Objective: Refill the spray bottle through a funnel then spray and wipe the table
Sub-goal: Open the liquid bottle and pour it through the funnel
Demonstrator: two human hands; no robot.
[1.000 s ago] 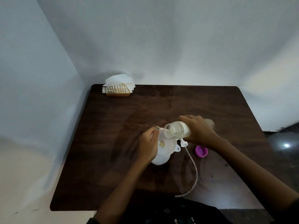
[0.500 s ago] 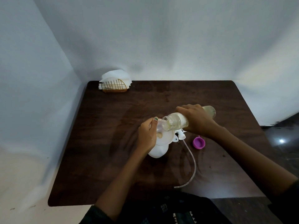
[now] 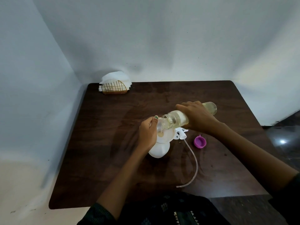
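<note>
Now tipped steeper than a moment ago, the refill bottle (image 3: 179, 119), gripped in the right hand (image 3: 197, 116), streams yellow liquid into the funnel (image 3: 167, 135), pinched by the left hand (image 3: 148, 132), atop the spray bottle (image 3: 159, 150); refilling underway

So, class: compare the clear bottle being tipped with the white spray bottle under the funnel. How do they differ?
The clear plastic bottle lies nearly level, gripped by the right hand; the white spray bottle stands upright on the table. The clear one shows yellowish liquid; the white one is opaque. Both are uncapped.
</note>
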